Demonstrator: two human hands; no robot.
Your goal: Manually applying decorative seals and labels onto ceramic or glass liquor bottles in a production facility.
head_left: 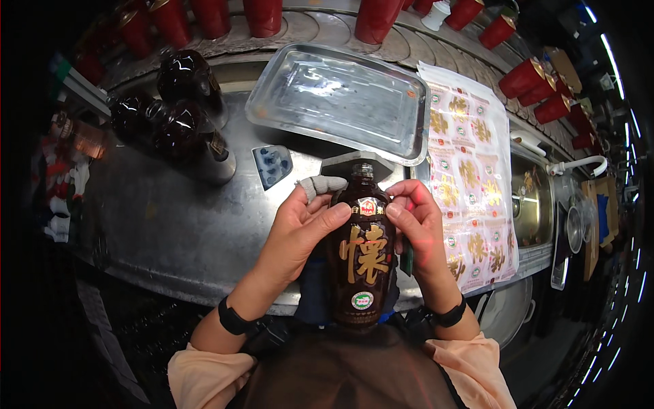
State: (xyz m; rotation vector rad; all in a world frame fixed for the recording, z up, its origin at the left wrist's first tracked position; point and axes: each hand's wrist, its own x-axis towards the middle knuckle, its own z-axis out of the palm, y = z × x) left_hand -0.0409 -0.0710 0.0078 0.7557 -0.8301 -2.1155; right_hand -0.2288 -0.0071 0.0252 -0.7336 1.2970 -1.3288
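Observation:
A dark brown glass bottle [361, 300] stands slightly tilted in front of my body, its threaded neck open at the top. Large gold writing and a small round green-and-white sticker [362, 300] mark its front. Across its shoulder runs a small red, gold and dark label [368, 206]. My left hand [293, 228] is closed on the bottle's left shoulder, thumb on the label's left end; a grey cover wraps a fingertip. On the other side my right hand [424, 228] pinches at the label's right end with thumb and bent fingers. What lies under its fingertips is hidden.
Sheets of gold-printed labels [470, 170] lie right of a shallow metal tray [327, 136]. Several dark bottles [187, 75] stand left on the metal table [150, 225], near a blue-patterned piece [272, 165]. Red cups [262, 17] line a conveyor behind. A sink [531, 204] is right.

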